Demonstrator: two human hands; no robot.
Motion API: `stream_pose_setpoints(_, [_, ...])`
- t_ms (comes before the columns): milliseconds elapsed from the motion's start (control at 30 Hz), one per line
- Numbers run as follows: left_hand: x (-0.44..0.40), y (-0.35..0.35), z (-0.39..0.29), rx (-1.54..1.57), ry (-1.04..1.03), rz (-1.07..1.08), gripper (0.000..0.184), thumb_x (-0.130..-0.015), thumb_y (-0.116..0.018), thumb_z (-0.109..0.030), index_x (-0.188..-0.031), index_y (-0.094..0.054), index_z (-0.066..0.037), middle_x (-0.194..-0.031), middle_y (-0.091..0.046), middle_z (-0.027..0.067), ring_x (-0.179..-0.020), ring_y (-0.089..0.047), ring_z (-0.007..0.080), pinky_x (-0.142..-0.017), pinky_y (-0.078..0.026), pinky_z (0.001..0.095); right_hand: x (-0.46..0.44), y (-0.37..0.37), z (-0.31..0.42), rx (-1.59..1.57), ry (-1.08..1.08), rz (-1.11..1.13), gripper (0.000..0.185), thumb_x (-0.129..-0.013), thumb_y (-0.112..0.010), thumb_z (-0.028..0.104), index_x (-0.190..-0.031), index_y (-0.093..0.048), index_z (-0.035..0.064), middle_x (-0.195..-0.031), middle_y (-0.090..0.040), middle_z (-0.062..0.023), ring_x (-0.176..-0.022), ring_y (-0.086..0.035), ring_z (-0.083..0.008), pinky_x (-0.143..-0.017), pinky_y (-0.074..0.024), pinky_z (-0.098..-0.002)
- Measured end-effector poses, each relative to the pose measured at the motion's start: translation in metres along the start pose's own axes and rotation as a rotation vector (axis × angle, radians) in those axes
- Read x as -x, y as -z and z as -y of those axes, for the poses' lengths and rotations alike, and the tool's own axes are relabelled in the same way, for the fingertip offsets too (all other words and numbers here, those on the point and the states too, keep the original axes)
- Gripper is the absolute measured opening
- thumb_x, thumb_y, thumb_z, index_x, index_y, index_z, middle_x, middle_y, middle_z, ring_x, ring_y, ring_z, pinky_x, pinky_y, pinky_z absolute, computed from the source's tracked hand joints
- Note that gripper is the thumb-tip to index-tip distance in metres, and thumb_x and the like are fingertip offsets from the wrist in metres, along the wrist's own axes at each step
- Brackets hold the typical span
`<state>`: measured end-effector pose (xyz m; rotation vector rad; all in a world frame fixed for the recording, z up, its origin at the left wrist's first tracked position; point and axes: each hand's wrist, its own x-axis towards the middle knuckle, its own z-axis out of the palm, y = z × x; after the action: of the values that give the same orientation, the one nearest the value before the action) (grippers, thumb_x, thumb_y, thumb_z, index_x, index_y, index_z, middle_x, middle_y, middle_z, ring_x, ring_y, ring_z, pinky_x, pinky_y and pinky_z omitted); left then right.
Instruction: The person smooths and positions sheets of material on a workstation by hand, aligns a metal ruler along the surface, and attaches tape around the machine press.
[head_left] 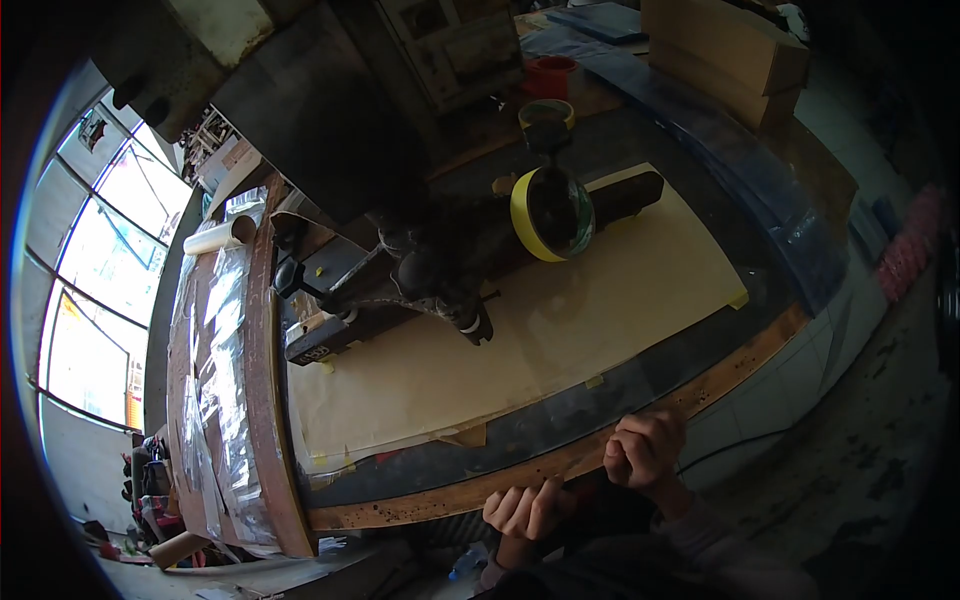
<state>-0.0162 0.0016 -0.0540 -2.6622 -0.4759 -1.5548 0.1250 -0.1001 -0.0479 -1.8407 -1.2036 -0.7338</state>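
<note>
My left hand is closed, fingers curled, just in front of the wooden table edge. Farther right, my right hand makes a fist that overlaps the same edge. What either hand holds, if anything, is hidden. Beyond them a large tan sheet lies on the dark table top, with bits of yellow tape along its border. A dark machine head hangs over the sheet. A roll of yellow tape stands beside a long black bar resting across the sheet.
A second, smaller tape roll and a red container are at the back. Cardboard boxes stand at the back right, near blue plastic sheeting. On the left, a cardboard tube lies on a plastic-wrapped side table.
</note>
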Motion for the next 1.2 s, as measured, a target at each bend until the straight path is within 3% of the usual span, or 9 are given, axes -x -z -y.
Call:
stream_pose_setpoints(667, [-0.003, -0.001, -0.001, -0.013, 0.003, -0.007, 0.009, -0.079, -0.057, -0.012, -0.08, -0.065, -0.016, -0.049, -0.041, -0.0053, -0.042, -0.041, 0.0103, -0.048, -0.029, 0.0262, -0.001, 0.0, 0.0, -0.013, 0.001, 0.0, 0.015, -0.083, -0.054, 0.02, -0.073, -0.051, 0.0103, -0.08, -0.057, -0.0018, -0.069, -0.051, -0.021, -0.066, -0.04, -0.0368])
stream_pose_setpoints(767, [-0.004, 0.0, -0.002, -0.024, 0.022, 0.019, 0.022, -0.09, -0.052, -0.02, -0.073, -0.063, -0.014, -0.048, -0.047, -0.003, -0.041, -0.047, 0.0142, -0.045, -0.035, 0.0283, -0.001, -0.001, 0.0, -0.024, 0.004, -0.01, 0.013, -0.083, -0.055, 0.019, -0.074, -0.052, 0.0098, -0.08, -0.057, -0.0026, -0.069, -0.051, -0.0218, -0.065, -0.04, -0.0375])
stream_pose_setpoints(933, [-0.009, -0.003, -0.002, -0.011, 0.014, -0.011, 0.019, -0.09, -0.054, -0.018, -0.074, -0.062, -0.011, -0.049, -0.048, -0.0007, -0.042, -0.049, 0.0155, -0.044, -0.035, 0.0279, -0.005, 0.003, 0.004, -0.043, -0.003, -0.003, 0.015, -0.085, -0.057, 0.02, -0.076, -0.054, 0.0087, -0.08, -0.056, -0.0036, -0.069, -0.051, -0.0236, -0.065, -0.0405, -0.0384])
stream_pose_setpoints(1200, [-0.022, -0.002, -0.003, 0.095, 0.061, -0.07, 0.003, -0.079, -0.061, -0.006, -0.079, -0.063, -0.008, -0.054, -0.053, 0.0013, -0.046, -0.055, 0.0147, -0.044, -0.039, 0.0266, 0.001, 0.023, 0.005, -0.041, 0.077, 0.156, 0.034, -0.08, -0.068, 0.039, -0.093, -0.059, 0.0084, -0.101, -0.055, -0.0077, -0.086, -0.055, -0.024, -0.076, -0.044, -0.0389])
